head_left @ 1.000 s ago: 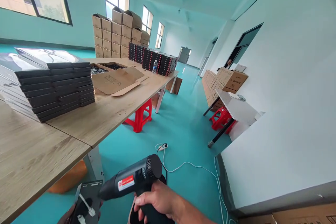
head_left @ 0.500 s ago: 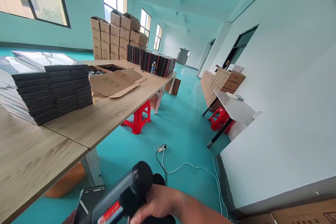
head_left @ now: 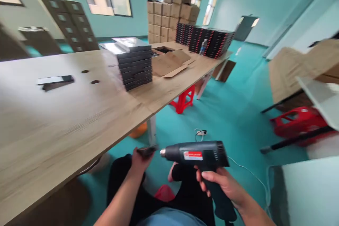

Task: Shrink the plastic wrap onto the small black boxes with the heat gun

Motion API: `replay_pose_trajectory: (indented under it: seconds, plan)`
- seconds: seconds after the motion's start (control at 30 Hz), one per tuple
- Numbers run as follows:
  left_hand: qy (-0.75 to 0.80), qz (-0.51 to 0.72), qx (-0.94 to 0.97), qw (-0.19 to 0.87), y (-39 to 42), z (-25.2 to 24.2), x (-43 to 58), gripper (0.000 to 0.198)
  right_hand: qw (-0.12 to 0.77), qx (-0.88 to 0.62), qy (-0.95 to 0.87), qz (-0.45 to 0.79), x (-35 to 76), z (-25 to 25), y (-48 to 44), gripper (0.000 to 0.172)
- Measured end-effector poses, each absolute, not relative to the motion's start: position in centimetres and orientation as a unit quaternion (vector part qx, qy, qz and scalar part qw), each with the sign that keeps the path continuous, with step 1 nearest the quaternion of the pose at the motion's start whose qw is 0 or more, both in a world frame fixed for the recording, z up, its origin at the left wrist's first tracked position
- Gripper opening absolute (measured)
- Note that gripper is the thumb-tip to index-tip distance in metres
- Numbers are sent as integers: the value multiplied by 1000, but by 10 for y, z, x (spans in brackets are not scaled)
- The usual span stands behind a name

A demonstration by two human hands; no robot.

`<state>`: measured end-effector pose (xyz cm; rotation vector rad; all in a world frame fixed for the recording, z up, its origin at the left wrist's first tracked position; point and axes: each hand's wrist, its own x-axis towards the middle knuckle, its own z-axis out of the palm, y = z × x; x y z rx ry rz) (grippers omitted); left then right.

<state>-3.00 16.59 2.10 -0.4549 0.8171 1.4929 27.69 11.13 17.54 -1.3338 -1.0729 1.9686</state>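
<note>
The head camera has swung left since a moment ago, and the hands have come up; the black plastic heat gun [head_left: 197, 155] now lies level, its metal nozzle [head_left: 162, 152] aimed at a dark flat packet [head_left: 146, 151] pinched in the left hand [head_left: 139, 162]. Nozzle and packet sit just apart, not touching, beyond the near edge of the worktop [head_left: 66, 113] and above the person's black trousers [head_left: 127, 187]. The right hand [head_left: 221, 183] has its fingers [head_left: 209, 177] clenched round the matte pistol grip, whether one rests on the trigger is hidden; the left fingers [head_left: 137, 157] grasp the packet by its edge, which shows it edge-on and too blurred to read. The gun's body is smooth and rounded, with a red-and-white label [head_left: 193, 155] on its flank and a slotted vent [head_left: 220, 148] at the rear — hard plastic throughout, by its look. On the pale wood-grain laminate lies a slim black-and-white flat item [head_left: 55, 79], near two round holes [head_left: 85, 71]; further along stands a stack of black boxes [head_left: 135, 67], glossy on top, beside flattened corrugated cardboard [head_left: 171, 63]; below, a thin white cord [head_left: 246, 173] trails across the teal floor [head_left: 238, 91] — near a red plastic stool [head_left: 182, 99].
</note>
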Motion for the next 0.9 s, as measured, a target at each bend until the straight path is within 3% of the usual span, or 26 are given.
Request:
replay_pose_trajectory:
  seconds: [0.1,0.27,0.43,0.6,0.77,0.9]
  plan:
    - [379,671,-216,600,149,25,-44,25,272,-511,-393,714,272,180,110,42]
    - [407,668,-175,598,153,32,-37,22,178,-434,-472,747,249,191,104,34]
    - [382,681,-185,597,149,27,-39,25,207,-467,-528,678,232,193,114,28]
    - [397,693,-169,577,146,24,-43,22,145,-426,-503,738,232,200,111,31]
    - [405,651,-140,627,136,23,-53,20,243,-469,-423,736,253,193,118,33]
    - [373,654,-137,644,130,20,-59,17,214,-515,-382,737,279,191,126,39]
